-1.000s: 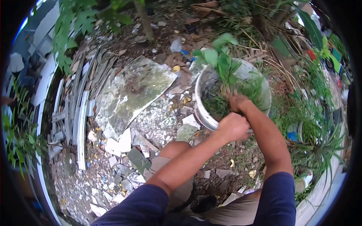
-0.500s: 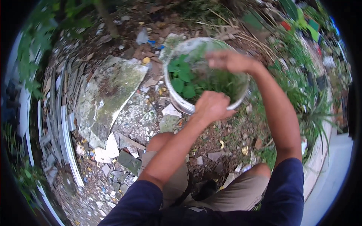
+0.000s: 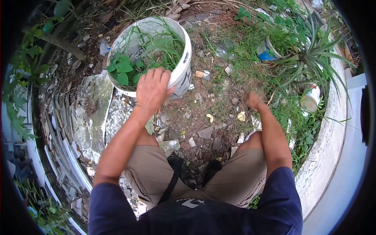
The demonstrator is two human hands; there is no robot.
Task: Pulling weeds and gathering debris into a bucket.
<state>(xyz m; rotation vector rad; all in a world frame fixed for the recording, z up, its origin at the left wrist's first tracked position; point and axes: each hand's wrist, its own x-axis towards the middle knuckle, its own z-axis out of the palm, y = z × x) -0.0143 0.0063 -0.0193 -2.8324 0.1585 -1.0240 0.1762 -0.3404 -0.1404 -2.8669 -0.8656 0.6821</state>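
Observation:
A white, dirty bucket (image 3: 182,78) at the upper middle holds green leafy plants and grass (image 3: 162,45). My left hand (image 3: 152,88) grips the bucket's near rim, fingers bent over it. To the right, my right hand (image 3: 252,101) is low over soil and weeds (image 3: 243,80), apart from the bucket; its fingertips are blurred, so whether they are closed or hold anything is unclear. Broken tiles and bits of rubble (image 3: 205,132) lie in the dirt below the bucket, between my knees and my hands.
At the left lie a mossy slab (image 3: 88,117) and stacked strips (image 3: 62,152); a slim trunk (image 3: 64,45) stands behind. A spiky plant (image 3: 307,58), a container with blue (image 3: 268,51) and a white container (image 3: 310,98) are at the right, beside a concrete edge (image 3: 321,145).
My right hand has left the bucket's inside and moved down to the right over the ground. My left hand still holds the rim. My view has turned right, putting the bucket farther left.

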